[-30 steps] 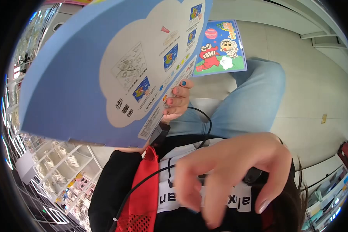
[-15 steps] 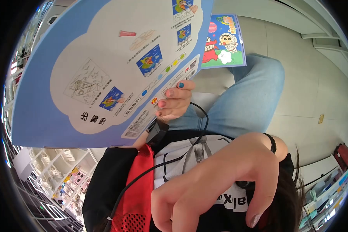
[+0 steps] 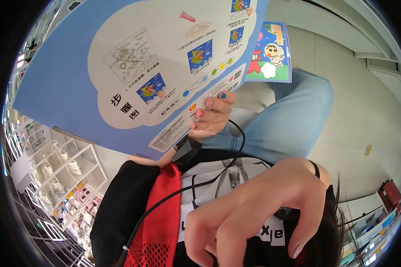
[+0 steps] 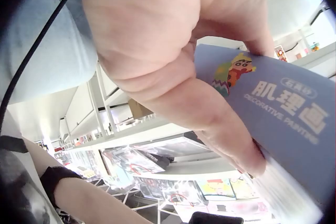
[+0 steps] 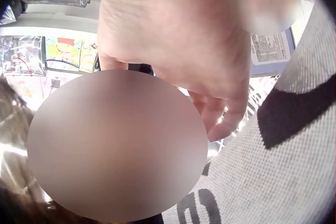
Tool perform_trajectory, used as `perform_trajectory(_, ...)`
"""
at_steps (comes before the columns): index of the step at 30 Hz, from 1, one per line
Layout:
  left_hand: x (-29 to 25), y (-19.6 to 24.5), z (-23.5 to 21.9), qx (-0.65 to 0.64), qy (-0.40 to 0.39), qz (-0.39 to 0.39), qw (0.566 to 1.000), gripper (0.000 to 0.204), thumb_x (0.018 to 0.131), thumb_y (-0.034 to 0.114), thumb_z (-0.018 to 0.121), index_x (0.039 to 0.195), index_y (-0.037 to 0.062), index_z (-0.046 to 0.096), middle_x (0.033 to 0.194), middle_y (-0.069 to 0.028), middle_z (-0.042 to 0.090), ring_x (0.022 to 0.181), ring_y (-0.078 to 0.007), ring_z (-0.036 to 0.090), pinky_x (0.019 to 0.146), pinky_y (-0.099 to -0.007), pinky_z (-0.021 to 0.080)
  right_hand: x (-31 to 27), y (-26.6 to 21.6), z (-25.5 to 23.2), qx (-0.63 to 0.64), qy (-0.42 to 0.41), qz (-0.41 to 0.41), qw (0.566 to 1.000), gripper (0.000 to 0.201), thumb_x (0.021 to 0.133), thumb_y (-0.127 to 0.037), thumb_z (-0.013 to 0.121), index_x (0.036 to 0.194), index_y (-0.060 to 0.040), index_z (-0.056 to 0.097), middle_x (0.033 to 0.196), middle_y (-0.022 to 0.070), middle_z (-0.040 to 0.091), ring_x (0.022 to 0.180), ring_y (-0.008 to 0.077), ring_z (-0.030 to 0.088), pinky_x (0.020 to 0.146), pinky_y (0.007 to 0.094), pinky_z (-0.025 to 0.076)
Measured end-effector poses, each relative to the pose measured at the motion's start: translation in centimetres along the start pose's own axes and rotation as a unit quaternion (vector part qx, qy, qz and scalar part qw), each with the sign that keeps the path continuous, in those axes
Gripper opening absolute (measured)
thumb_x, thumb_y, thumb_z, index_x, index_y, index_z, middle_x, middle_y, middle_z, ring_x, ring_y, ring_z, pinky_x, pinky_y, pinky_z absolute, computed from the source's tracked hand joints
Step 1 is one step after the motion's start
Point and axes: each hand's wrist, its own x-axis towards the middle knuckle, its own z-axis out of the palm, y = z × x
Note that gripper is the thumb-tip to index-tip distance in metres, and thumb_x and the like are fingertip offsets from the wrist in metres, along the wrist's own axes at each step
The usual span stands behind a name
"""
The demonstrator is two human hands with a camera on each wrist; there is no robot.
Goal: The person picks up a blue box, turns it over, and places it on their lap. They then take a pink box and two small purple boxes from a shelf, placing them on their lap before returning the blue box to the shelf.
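My left hand (image 3: 211, 118) grips the lower edge of a blue decorative painting kit box (image 3: 75, 71). The box is tilted, and its printed instruction side faces me. In the left wrist view, a finger lies along the white edge of the box (image 4: 294, 103), beside the words "DECORATIVE PAINTING". Beyond it, near the knee, a second cartoon box (image 3: 274, 55) shows an astronaut figure; its left part is hidden. In front of my chest, my right hand (image 3: 263, 200) hangs with loosely bent fingers and nothing visible in them. Its lower fingertips leave the head view.
A black cable (image 3: 165, 191) loops across the shirt and the red strap (image 3: 158, 218). Bent legs in jeans (image 3: 289, 120) extend over the pale floor (image 3: 343, 115). White display shelving (image 3: 78, 171) with goods stands at the left, and white cabinets (image 3: 370, 26) line the upper right.
The kit box has turned so its instructions face me more fully. My right hand has moved down and left from one second ago, its fingers less spread; a dark wristband now shows.
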Motion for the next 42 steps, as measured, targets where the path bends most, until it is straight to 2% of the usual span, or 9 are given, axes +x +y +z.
perform_trajectory(10, -0.8, 0.8, -0.3, -0.005, -0.004, 0.004, 1.000, 0.025, 0.097, 0.016, 0.051, 0.107, -0.0074, 0.049, 0.093, -0.0256, 0.067, 0.083, -0.0422, 0.071, 0.063, -0.0551, 0.061, -0.3, -0.5, 0.3, -0.011, -0.005, 0.064, 0.998, 0.050, 0.086, -0.035, 0.060, 0.112, 0.0086, 0.058, 0.111, 0.0208, 0.053, 0.096, 0.0283, 0.052, 0.078, 0.0359, 0.042)
perform_trajectory(12, -0.9, 0.9, -0.4, -0.005, -0.013, 0.004, 1.000, 0.025, 0.097, 0.015, 0.051, 0.108, -0.0077, 0.049, 0.094, -0.0256, 0.067, 0.083, -0.0421, 0.071, 0.063, -0.0551, 0.061, -0.7, 0.3, 1.7, 0.041, 0.073, 0.029, 0.996, 0.051, 0.086, -0.035, 0.060, 0.113, 0.0084, 0.058, 0.112, 0.0214, 0.053, 0.098, 0.0297, 0.052, 0.080, 0.0377, 0.042)
perform_trajectory(16, -0.9, 0.9, -0.4, -0.006, -0.024, 0.005, 1.000, 0.026, 0.098, 0.016, 0.050, 0.109, -0.0081, 0.049, 0.094, -0.0256, 0.067, 0.083, -0.0422, 0.071, 0.064, -0.0555, 0.061, 0.0, -0.5, 0.2, -0.004, 0.037, -0.028, 0.999, 0.057, 0.087, -0.036, 0.060, 0.120, 0.0099, 0.056, 0.118, 0.0221, 0.052, 0.100, 0.0288, 0.052, 0.080, 0.0387, 0.042)
perform_trajectory(18, -1.0, 1.0, -0.2, -0.004, -0.027, 0.008, 1.000, 0.027, 0.098, 0.016, 0.049, 0.110, -0.0082, 0.049, 0.094, -0.0255, 0.067, 0.084, -0.0424, 0.071, 0.065, -0.0561, 0.061, -0.1, -3.5, -1.2, 0.039, -0.025, 0.185, 0.982, 0.057, 0.082, -0.029, 0.065, 0.126, 0.0050, 0.055, 0.120, 0.0241, 0.045, 0.098, 0.0315, 0.051, 0.084, 0.0398, 0.045)
perform_trajectory(21, -1.1, 1.2, -0.4, -0.009, -0.034, -0.001, 0.999, 0.027, 0.098, 0.016, 0.048, 0.111, -0.0081, 0.048, 0.095, -0.0259, 0.067, 0.086, -0.0433, 0.070, 0.067, -0.0576, 0.060, -1.7, -6.2, -3.7, -0.157, -0.030, 0.189, 0.969, 0.056, 0.082, -0.035, 0.067, 0.121, 0.0041, 0.057, 0.117, 0.0229, 0.048, 0.097, 0.0294, 0.053, 0.083, 0.0412, 0.045)
perform_trajectory(25, -1.1, 1.2, -0.5, -0.028, -0.054, -0.016, 0.998, 0.026, 0.098, 0.015, 0.047, 0.112, -0.0080, 0.047, 0.098, -0.0266, 0.067, 0.089, -0.0445, 0.070, 0.069, -0.0589, 0.059, -6.7, -11.2, -5.0, -0.205, 0.267, 0.180, 0.924, 0.060, 0.079, -0.042, 0.070, 0.120, -0.0015, 0.056, 0.116, 0.0149, 0.051, 0.099, 0.0244, 0.053, 0.086, 0.0394, 0.044)
perform_trajectory(29, -1.1, 1.5, -0.9, -0.046, -0.067, -0.029, 0.996, 0.025, 0.098, 0.014, 0.047, 0.111, -0.0076, 0.047, 0.100, -0.0271, 0.067, 0.090, -0.0451, 0.069, 0.070, -0.0594, 0.059, -12.5, -15.7, -7.9, -0.096, 0.502, -0.063, 0.857, 0.050, 0.088, -0.032, 0.055, 0.126, -0.0002, 0.051, 0.116, 0.0148, 0.055, 0.104, 0.0231, 0.053, 0.094, 0.0366, 0.039)
perform_trajectory(35, -0.7, 2.0, -1.6, -0.046, -0.083, -0.035, 0.995, 0.025, 0.098, 0.014, 0.048, 0.111, -0.0074, 0.047, 0.098, -0.0266, 0.066, 0.089, -0.0443, 0.070, 0.070, -0.0587, 0.060, -23.1, -20.7, -11.3, -0.081, 0.573, -0.210, 0.788, 0.048, 0.091, -0.027, 0.050, 0.129, 0.0012, 0.049, 0.115, 0.0155, 0.051, 0.101, 0.0245, 0.047, 0.090, 0.0379, 0.038)
perform_trajectory(42, -0.4, 2.7, -2.4, -0.024, -0.093, -0.032, 0.995, 0.029, 0.098, 0.015, 0.049, 0.115, -0.0076, 0.046, 0.099, -0.0253, 0.065, 0.090, -0.0429, 0.070, 0.072, -0.0575, 0.060, -23.3, -20.9, -13.0, -0.078, 0.561, -0.147, 0.811, 0.046, 0.094, -0.025, 0.048, 0.129, 0.0037, 0.048, 0.116, 0.0163, 0.052, 0.102, 0.0254, 0.048, 0.091, 0.0392, 0.039)
